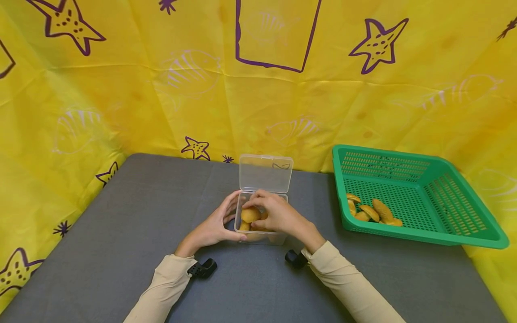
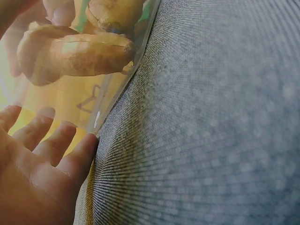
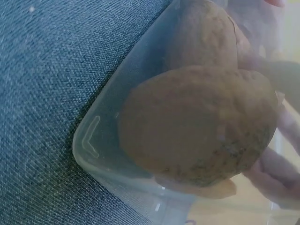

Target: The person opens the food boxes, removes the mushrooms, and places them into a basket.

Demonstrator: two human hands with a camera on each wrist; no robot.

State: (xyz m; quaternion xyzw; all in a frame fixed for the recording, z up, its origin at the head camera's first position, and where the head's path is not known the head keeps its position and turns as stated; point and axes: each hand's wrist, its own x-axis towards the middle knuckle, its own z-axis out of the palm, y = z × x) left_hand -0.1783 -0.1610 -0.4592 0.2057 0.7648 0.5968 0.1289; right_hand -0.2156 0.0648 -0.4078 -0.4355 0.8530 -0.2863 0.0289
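A clear plastic box (image 1: 262, 238) stands on the table with its hinged lid (image 1: 264, 173) raised at the back. My left hand (image 1: 212, 228) holds the box's left side, thumb at the front corner and fingers along the side wall. Reaching in from the right, my right hand (image 1: 279, 214) pinches a yellow-brown mushroom (image 1: 250, 215) just inside the rim. More mushrooms lie beneath, partly hidden by this hand. Through the wall in the left wrist view, a thick-stemmed mushroom (image 2: 84, 55) lies near the bottom. A broad mushroom cap (image 3: 197, 124) presses close to the wall in the right wrist view.
To the right stands a green perforated basket (image 1: 420, 231) with several mushrooms (image 1: 375, 212) gathered at its left end. A grey cloth covers the table (image 1: 169, 193). Yellow patterned fabric (image 1: 161, 98) hangs behind and along the sides.
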